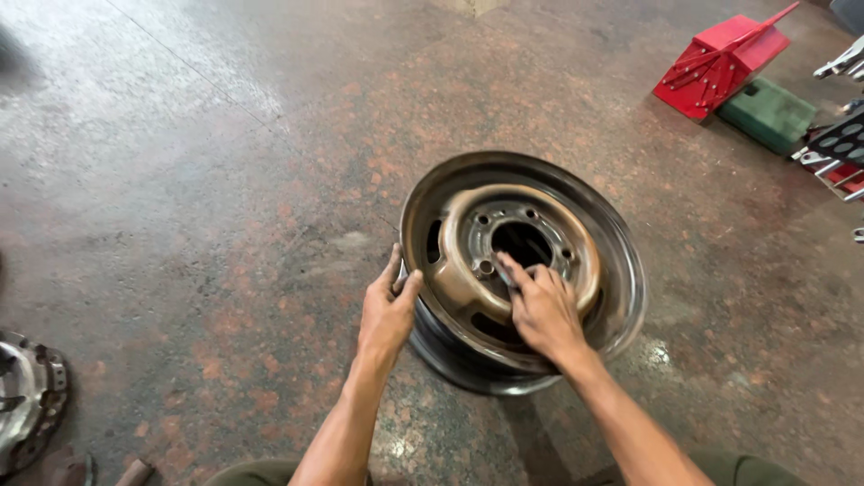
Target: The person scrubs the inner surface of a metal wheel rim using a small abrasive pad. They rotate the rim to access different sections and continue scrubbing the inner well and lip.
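1. My left hand (pixel 389 310): curled over the near-left edge of the wheel rim (pixel 621 270), fingers on the outer lip, thumb alongside. I judge this grip steadies the wheel so it does not roll or tip.
2. My right hand (pixel 543 309): laid on the rusty centre disc (pixel 459 279), fingers bent and close together, tips by a bolt hole just below the hub opening (pixel 522 241). I cannot tell whether something small is pinched between them.
3. Wheel rim: bare steel, no tyre, standing tilted on the floor in front of me, face up towards the camera. Outer band dark and shiny; centre disc brown, dull, with a ring of bolt holes and slots at its edge.
4. Floor (pixel 225 180): speckled stone, reddish and grey, worn and slightly glossy.
5. Round metal part (pixel 27 400): grey, toothed look, lying flat at far left, well apart from the wheel.
6. Red metal toolbox (pixel 720 58): open, angular, at top right.
7. Green case (pixel 769 112): flat, just beside the toolbox.
8. Metal tools (pixel 832 157): at the right edge, partly cut off.
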